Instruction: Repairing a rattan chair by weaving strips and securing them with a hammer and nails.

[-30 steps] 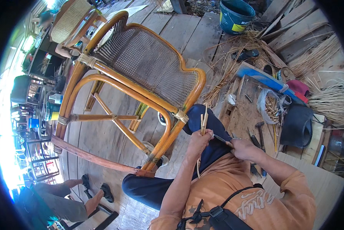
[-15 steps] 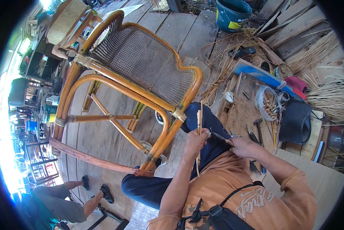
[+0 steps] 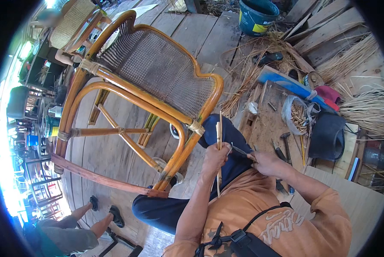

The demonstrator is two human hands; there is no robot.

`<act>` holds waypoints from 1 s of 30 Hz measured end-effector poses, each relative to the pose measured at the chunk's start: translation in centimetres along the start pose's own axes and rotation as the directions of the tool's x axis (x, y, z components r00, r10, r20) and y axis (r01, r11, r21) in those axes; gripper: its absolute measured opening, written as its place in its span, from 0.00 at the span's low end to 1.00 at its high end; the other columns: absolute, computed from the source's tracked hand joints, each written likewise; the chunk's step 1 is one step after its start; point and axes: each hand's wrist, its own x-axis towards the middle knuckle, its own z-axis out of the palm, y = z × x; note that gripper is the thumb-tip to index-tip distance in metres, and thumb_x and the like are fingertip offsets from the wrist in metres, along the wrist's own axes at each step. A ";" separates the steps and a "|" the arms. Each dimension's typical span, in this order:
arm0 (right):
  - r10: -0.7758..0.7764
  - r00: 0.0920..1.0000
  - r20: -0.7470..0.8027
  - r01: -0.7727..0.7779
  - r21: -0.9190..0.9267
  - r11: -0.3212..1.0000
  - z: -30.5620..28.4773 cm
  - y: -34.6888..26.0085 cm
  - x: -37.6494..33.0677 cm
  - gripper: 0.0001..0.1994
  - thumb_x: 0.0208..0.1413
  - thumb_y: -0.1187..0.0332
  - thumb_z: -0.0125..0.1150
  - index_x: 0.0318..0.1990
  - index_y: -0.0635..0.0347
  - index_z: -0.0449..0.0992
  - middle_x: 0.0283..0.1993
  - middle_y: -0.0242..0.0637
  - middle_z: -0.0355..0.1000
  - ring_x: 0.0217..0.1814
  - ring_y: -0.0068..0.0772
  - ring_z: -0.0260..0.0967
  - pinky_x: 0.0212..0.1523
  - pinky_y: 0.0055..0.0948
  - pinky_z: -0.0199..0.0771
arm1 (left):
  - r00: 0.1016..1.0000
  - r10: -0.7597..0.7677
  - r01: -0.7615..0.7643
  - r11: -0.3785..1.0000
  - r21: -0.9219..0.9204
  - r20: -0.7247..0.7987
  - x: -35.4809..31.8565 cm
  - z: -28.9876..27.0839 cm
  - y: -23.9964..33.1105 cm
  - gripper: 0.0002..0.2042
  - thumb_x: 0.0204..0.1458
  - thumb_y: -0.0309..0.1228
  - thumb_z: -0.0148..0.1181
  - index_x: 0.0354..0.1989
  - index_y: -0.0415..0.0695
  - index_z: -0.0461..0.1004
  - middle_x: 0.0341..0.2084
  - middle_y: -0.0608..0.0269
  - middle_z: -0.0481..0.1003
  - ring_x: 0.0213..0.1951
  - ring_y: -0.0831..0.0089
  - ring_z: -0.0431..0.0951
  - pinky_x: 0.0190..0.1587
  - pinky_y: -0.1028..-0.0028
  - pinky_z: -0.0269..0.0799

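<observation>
My left hand [image 3: 215,158] is closed around a small bundle of thin, pale rattan strips [image 3: 219,130], held upright above my thigh. The strips stick out above the fist and run down below it toward my shirt. In my right hand [image 3: 267,163] is a knife [image 3: 240,149], gripped by its handle, its blade pointing left toward the left hand's fingers. Whether the blade touches a strip is too small to tell. Ahead and to the left, a rattan chair [image 3: 151,64] with a woven cane panel rests tilted, its front leg close to my knee.
A curved reddish wooden piece [image 3: 102,173] lies across the chair's legs. To the right are a hammer [image 3: 286,145], a plastic bag of short sticks [image 3: 295,115], a blue board [image 3: 286,88] and bundled strips [image 3: 365,100]. A dark bucket [image 3: 258,17] stands far off. Another person [image 3: 68,235] is at lower left.
The view has shifted slightly, so everything sits a little further left. Both hands keep their grip on the strips and the knife, with hardly any other movement visible.
</observation>
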 end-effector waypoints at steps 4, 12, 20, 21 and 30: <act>0.005 1.000 -0.002 -0.005 0.027 1.000 1.4 0.9 0.4 0.13 0.49 0.70 0.55 0.41 0.68 0.70 0.38 0.56 0.70 0.45 0.55 0.68 0.45 0.43 0.67 | 1.000 0.010 -0.010 1.000 0.021 0.003 -0.2 -0.2 -0.2 0.06 0.51 0.31 0.55 0.29 0.42 0.73 0.16 0.71 0.67 0.14 0.85 0.63 0.15 0.85 0.56; -0.064 0.997 -0.043 0.065 0.041 0.997 1.3 1.2 0.4 0.13 0.51 0.65 0.57 0.39 0.67 0.70 0.35 0.55 0.70 0.41 0.56 0.69 0.40 0.44 0.67 | 0.999 0.038 -0.038 0.999 0.001 0.003 -0.4 0.0 0.0 0.06 0.50 0.31 0.55 0.28 0.42 0.73 0.15 0.71 0.68 0.14 0.86 0.62 0.15 0.85 0.55; 0.036 0.999 0.012 -0.037 0.080 0.996 0.9 0.0 0.3 0.15 0.54 0.59 0.56 0.35 0.66 0.69 0.33 0.55 0.71 0.39 0.56 0.69 0.39 0.44 0.67 | 0.998 0.060 -0.060 0.998 -0.014 0.034 0.1 -0.6 -0.6 0.05 0.50 0.31 0.58 0.29 0.43 0.74 0.17 0.72 0.69 0.14 0.86 0.61 0.15 0.85 0.53; 0.052 0.998 0.026 -0.054 0.088 0.995 0.8 -0.1 0.4 0.16 0.54 0.58 0.56 0.35 0.66 0.69 0.32 0.54 0.71 0.39 0.56 0.69 0.39 0.44 0.67 | 0.996 0.079 -0.078 0.997 -0.023 0.042 0.1 -0.7 -0.7 0.06 0.49 0.31 0.57 0.29 0.41 0.74 0.18 0.71 0.70 0.16 0.86 0.62 0.17 0.85 0.55; 0.098 0.979 0.179 -0.154 0.331 0.931 0.8 0.1 0.5 0.16 0.53 0.58 0.57 0.38 0.65 0.71 0.27 0.47 0.71 0.32 0.44 0.70 0.35 0.37 0.68 | 0.993 0.074 -0.064 0.992 -0.108 0.096 0.3 -1.4 -1.1 0.07 0.50 0.33 0.58 0.31 0.41 0.75 0.21 0.71 0.73 0.17 0.87 0.62 0.20 0.85 0.57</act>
